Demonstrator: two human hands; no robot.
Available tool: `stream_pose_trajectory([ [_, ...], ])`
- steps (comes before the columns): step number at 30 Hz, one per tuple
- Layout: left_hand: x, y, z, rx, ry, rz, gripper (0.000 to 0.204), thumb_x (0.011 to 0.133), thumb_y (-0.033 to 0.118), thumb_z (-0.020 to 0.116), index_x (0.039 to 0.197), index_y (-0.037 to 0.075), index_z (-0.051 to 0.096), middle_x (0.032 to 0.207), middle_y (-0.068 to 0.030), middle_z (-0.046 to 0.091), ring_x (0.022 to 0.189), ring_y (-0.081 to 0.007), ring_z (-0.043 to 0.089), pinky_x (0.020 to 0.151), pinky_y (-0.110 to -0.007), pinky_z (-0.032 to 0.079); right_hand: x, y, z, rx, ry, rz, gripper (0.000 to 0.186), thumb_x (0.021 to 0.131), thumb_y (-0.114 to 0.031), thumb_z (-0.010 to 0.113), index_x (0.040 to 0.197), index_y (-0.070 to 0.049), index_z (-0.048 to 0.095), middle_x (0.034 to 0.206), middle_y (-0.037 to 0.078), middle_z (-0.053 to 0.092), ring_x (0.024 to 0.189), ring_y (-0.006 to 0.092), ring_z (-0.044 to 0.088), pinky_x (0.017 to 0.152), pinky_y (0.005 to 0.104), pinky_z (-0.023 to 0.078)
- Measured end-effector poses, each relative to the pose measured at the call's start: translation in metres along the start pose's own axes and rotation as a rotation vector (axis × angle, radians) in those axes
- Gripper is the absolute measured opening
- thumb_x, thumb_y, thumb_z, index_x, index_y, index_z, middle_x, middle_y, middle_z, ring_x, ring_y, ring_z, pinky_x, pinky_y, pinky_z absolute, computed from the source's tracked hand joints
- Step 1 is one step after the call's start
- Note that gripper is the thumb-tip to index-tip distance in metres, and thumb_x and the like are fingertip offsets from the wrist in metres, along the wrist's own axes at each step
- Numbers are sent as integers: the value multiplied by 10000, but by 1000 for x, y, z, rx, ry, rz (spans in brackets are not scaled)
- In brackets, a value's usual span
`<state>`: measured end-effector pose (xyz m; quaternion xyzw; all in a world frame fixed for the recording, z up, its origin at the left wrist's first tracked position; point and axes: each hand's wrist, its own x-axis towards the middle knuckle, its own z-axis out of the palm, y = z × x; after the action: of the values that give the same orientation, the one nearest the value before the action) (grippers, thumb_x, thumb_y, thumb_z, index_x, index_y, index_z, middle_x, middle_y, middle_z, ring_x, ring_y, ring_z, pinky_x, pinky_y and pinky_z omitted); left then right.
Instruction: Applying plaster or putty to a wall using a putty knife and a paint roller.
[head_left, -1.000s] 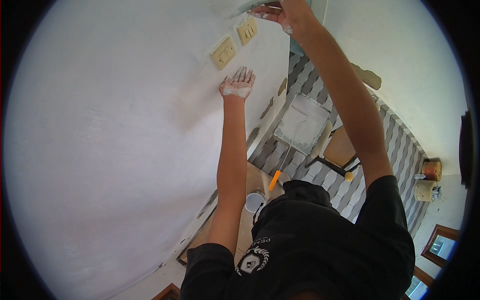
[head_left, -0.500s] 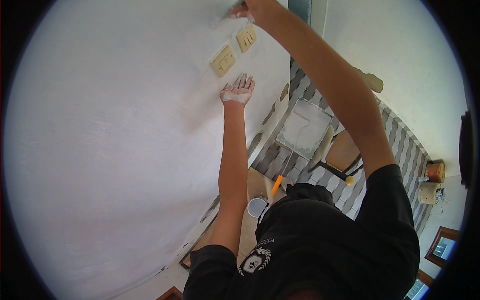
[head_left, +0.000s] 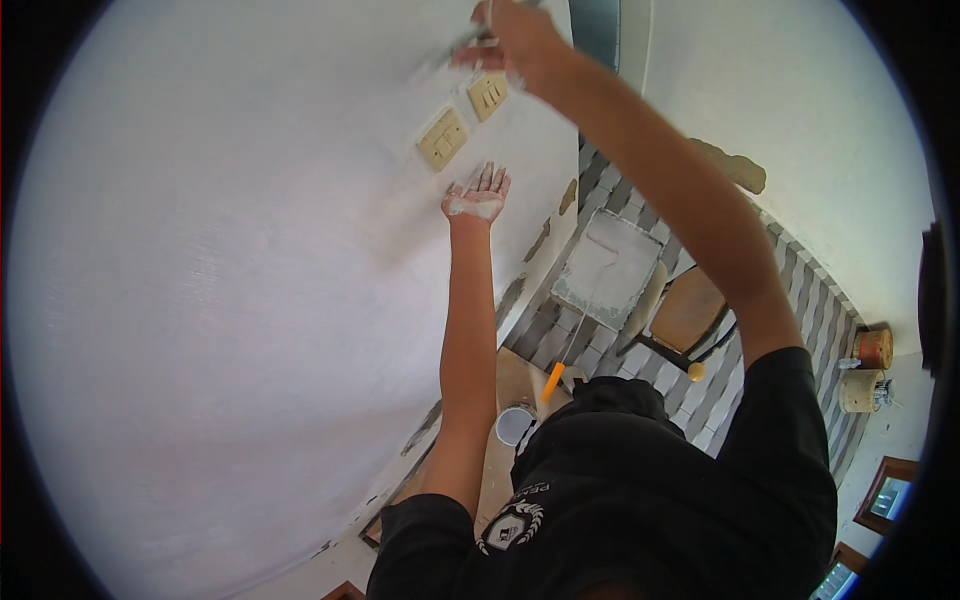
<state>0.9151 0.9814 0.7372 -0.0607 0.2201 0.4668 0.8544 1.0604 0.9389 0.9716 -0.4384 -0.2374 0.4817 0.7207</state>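
My left hand (head_left: 474, 200) is open, palm up with fingers spread and coated in white paste, against or very near the white wall (head_left: 250, 250). Above it are two cream switch plates (head_left: 442, 140) (head_left: 488, 96). My right hand (head_left: 510, 45) is higher, at the top of the wall just above the upper plate, closed on a grey flat-bladed tool (head_left: 465, 42) that lies against or close to the wall; motion blur hides its exact shape and grip.
A paint tray (head_left: 610, 285) with an orange-handled roller (head_left: 553, 383) lies on the tiled floor beside a chair (head_left: 685, 310). A white bucket (head_left: 515, 425) is on a brown board (head_left: 520, 370) below. Containers (head_left: 872, 348) stand by the right wall (head_left: 780, 90).
My right hand has moved down and left along the wall with the tool, nearer the upper switch plate. My left hand sits a little lower in the picture, still open.
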Motion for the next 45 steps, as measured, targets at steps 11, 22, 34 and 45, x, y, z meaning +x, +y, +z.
stream_pose_trajectory([
  [11, -2, -13, 15, 20, -62, -15, 591, 960, 383, 167, 1448, 51, 146, 1482, -139, 247, 1375, -331, 213, 1108, -497, 182, -49, -83, 66, -6, 31, -238, 399, 838, -183, 486, 1104, 113, 471, 918, 235, 567, 770, 283, 606, 642, 391, 517],
  [22, -7, 0, 9, 21, 19, 4, 604, 947, 373, 201, 1456, 62, 111, 1485, -127, 253, 1371, -341, 222, 1097, -495, 191, -33, -10, 16, 30, 121, -86, 359, 784, -178, 546, 1034, 73, 487, 827, 203, 592, 645, 265, 643, 543, 340, 518],
  [34, 15, -9, 6, 62, -46, -47, 612, 933, 363, 240, 1444, 36, 158, 1487, -127, 245, 1376, -333, 208, 1097, -503, 190, -28, -81, 36, -3, -134, -101, 328, 856, -179, 508, 1057, 79, 479, 809, 200, 587, 623, 253, 626, 549, 334, 544],
  [45, 26, 5, -44, 109, 103, -64, 588, 963, 370, 212, 1452, 63, 104, 1463, -145, 295, 1351, -372, 257, 1082, -535, 224, 40, 100, -164, 489, 20, -339, 279, 869, -136, 548, 1085, 39, 517, 1005, 174, 613, 816, 313, 654, 767, 403, 545],
])
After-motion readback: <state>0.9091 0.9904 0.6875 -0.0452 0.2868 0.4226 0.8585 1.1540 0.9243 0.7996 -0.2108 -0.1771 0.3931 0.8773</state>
